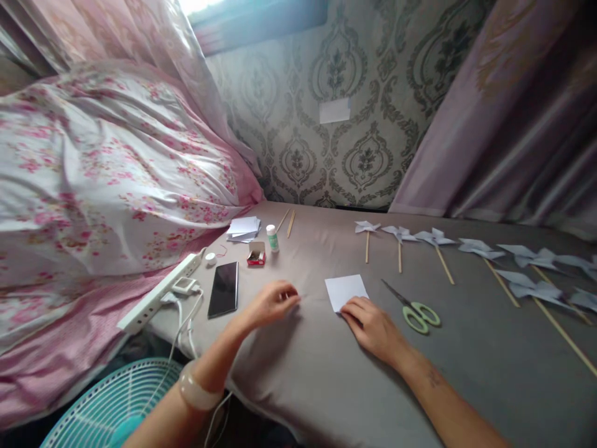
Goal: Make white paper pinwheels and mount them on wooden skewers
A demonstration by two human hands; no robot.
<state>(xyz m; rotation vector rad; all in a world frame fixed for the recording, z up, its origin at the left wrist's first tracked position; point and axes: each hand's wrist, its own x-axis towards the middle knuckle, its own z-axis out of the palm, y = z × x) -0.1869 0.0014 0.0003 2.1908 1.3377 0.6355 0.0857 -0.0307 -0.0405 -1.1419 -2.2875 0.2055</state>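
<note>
A square sheet of white paper (346,289) lies flat on the grey-covered table. My right hand (368,325) has its thumb and fingers on the sheet's near right corner, gripping it there. To the left, my left hand (274,302) is held just above the cloth, fingers loosely curled with a gap to the thumb and nothing seen in them. Scissors (417,316) with green handles lie right of the paper, blades partly apart. Paper pinwheels on sticks, such as one pinwheel (367,229), are laid out along the right side.
Behind my left hand are a phone (224,290), a small red box (256,256), a glue bottle (272,239), stacked paper (244,228) and wooden sticks (291,224). A power strip (161,294) with cables runs along the left edge, above a teal fan (112,404).
</note>
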